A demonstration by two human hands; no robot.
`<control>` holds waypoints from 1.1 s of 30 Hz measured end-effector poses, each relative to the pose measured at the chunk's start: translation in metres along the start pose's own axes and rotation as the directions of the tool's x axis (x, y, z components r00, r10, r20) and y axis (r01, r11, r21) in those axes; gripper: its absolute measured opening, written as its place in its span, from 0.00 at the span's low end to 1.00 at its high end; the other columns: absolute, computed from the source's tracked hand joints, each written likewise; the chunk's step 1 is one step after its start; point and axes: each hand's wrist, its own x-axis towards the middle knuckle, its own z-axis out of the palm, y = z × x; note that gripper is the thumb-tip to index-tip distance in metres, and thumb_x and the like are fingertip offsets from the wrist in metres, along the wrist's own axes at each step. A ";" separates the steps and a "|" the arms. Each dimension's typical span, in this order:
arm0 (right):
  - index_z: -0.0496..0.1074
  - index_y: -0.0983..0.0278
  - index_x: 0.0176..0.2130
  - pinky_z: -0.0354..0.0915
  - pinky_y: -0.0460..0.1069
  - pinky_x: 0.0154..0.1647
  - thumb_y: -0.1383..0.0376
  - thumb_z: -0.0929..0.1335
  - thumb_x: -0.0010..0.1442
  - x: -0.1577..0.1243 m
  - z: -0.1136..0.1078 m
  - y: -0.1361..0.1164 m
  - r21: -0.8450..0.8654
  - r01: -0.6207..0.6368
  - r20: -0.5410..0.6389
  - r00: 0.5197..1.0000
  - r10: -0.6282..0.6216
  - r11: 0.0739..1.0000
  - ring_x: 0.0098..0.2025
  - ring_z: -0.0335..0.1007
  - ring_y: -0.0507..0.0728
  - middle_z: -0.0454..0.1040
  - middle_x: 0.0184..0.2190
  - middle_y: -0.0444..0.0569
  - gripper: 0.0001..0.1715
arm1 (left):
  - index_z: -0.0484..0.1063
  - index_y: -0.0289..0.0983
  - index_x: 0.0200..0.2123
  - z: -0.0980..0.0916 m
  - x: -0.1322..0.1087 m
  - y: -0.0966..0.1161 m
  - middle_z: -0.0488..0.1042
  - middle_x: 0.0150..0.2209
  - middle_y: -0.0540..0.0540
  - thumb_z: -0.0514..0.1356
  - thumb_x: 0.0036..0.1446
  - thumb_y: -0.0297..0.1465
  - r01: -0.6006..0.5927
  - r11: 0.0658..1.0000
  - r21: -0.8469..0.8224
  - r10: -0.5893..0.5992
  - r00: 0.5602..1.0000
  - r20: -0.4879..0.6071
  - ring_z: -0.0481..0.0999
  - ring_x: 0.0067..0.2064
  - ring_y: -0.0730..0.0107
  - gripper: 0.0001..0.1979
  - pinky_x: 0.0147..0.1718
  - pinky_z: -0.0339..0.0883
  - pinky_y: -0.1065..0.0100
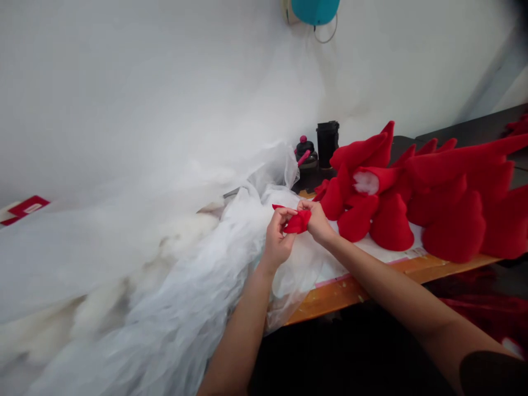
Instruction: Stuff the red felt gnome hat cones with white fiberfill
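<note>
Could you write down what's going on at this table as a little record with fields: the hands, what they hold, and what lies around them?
Left hand: left hand pinches the small red fabric piece
Right hand: right hand grips the same piece from the other side
Below the hands: clear plastic bag holding white stuffing
To the right: pile of red stuffed cones on the wooden table
Behind: black tumbler and dark bottle with pink cap
On the wall: teal object
</note>
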 end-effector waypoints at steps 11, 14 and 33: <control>0.61 0.61 0.26 0.57 0.48 0.32 0.68 0.64 0.45 -0.011 0.010 -0.010 -0.103 0.204 0.198 0.963 -0.181 0.974 0.30 0.60 0.53 0.64 0.25 0.42 0.04 | 0.65 0.41 0.35 -0.003 0.002 -0.010 0.65 0.23 0.57 0.66 0.47 0.24 0.167 0.930 0.327 -0.021 0.914 -0.405 0.64 0.24 0.73 0.15 0.26 0.54 0.72; 0.58 0.61 0.24 0.55 0.48 0.31 0.68 0.63 0.43 -0.012 0.011 -0.008 -0.169 0.245 0.171 0.961 -0.216 0.955 0.29 0.58 0.53 0.62 0.23 0.41 0.06 | 0.67 0.41 0.35 -0.006 0.001 -0.011 0.65 0.23 0.56 0.63 0.46 0.20 0.198 0.866 0.459 0.003 0.916 -0.401 0.63 0.24 0.71 0.14 0.27 0.51 0.70; 0.69 0.62 0.33 0.61 0.48 0.36 0.65 0.69 0.47 -0.002 -0.002 -0.012 -0.125 0.221 0.165 0.966 -0.199 0.967 0.32 0.66 0.53 0.72 0.31 0.44 0.09 | 0.62 0.37 0.25 -0.004 0.002 -0.012 0.65 0.23 0.53 0.55 0.50 0.25 -0.015 0.905 0.425 0.032 0.999 -0.032 0.62 0.26 0.74 0.04 0.28 0.53 0.71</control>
